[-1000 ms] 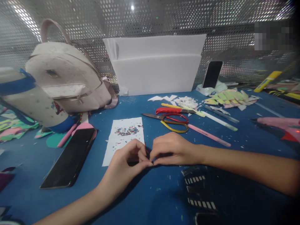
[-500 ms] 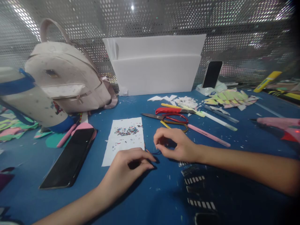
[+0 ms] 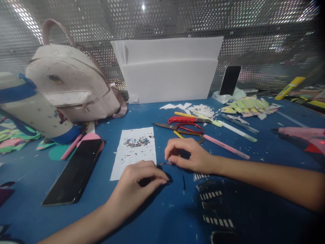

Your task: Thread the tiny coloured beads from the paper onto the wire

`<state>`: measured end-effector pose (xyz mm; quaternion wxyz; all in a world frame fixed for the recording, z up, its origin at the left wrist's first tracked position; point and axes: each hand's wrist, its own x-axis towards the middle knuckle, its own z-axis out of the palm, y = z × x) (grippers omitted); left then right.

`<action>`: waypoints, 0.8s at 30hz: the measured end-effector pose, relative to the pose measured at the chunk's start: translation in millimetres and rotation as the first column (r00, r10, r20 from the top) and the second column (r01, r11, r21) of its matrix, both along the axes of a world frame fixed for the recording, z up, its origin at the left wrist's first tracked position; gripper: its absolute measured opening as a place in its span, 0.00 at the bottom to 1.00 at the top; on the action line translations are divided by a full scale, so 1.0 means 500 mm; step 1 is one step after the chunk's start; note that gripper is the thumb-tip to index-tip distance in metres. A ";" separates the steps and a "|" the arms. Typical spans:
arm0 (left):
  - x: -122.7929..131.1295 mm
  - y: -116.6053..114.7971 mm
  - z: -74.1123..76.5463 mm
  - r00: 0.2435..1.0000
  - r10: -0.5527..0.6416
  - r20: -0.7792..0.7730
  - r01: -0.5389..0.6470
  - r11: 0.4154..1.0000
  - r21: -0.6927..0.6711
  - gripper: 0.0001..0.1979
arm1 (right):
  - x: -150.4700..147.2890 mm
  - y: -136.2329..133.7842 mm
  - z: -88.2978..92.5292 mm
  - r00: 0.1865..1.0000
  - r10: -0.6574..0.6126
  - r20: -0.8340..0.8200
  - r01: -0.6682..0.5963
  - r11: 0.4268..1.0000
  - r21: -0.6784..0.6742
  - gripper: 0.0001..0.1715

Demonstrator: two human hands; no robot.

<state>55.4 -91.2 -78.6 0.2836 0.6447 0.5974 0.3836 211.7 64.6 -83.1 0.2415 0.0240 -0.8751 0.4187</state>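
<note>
My left hand (image 3: 142,179) rests low over the table, thumb and forefinger pinched together. Whatever sits between those fingertips is too small to name. To its right, my right hand (image 3: 191,155) has thumb and forefinger closed on a thin cord (image 3: 166,164), reddish on its left stretch. A dark strand runs down from below the right hand onto the tabletop. Beside the left hand lies a white paper sheet (image 3: 118,166) bearing a scatter of tiny multicoloured pieces (image 3: 137,142). Scissors (image 3: 190,128) with dark red handles lie just beyond the right hand.
A black phone (image 3: 74,173) lies left; a bottle (image 3: 35,105) and backpack (image 3: 73,81) stand behind it. White boards (image 3: 170,81) lean at the back. Pens, a red-handled cutter (image 3: 182,119) and white scraps lie beyond the scissors. A pink glue gun (image 3: 304,134) is at right.
The reddish part of the cord now shows between the hands, and a dark strand appears below the right hand. The right fingertips have shifted slightly left; the left hand barely moved.
</note>
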 end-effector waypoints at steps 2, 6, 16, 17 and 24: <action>0.001 0.000 -0.001 0.998 0.045 0.040 -0.044 0.998 -0.036 0.05 | -0.001 0.000 -0.004 0.991 0.132 0.003 -0.132 0.985 0.115 0.09; 0.001 0.001 -0.005 0.980 0.138 0.144 -0.122 0.986 -0.117 0.03 | -0.003 -0.001 -0.010 0.969 0.243 0.043 -0.245 0.930 0.273 0.09; 0.002 0.000 -0.002 0.978 0.141 0.152 -0.125 0.986 -0.108 0.05 | -0.004 0.002 -0.013 0.978 0.204 0.052 -0.210 0.932 0.294 0.14; 0.002 0.000 -0.002 0.979 0.139 0.147 -0.124 0.987 -0.105 0.05 | -0.004 0.002 -0.014 0.979 0.199 0.051 -0.205 0.932 0.298 0.13; 0.002 -0.002 -0.003 0.988 0.115 0.102 -0.107 0.991 -0.082 0.04 | -0.006 0.003 -0.007 0.991 0.133 0.014 -0.133 0.983 0.126 0.08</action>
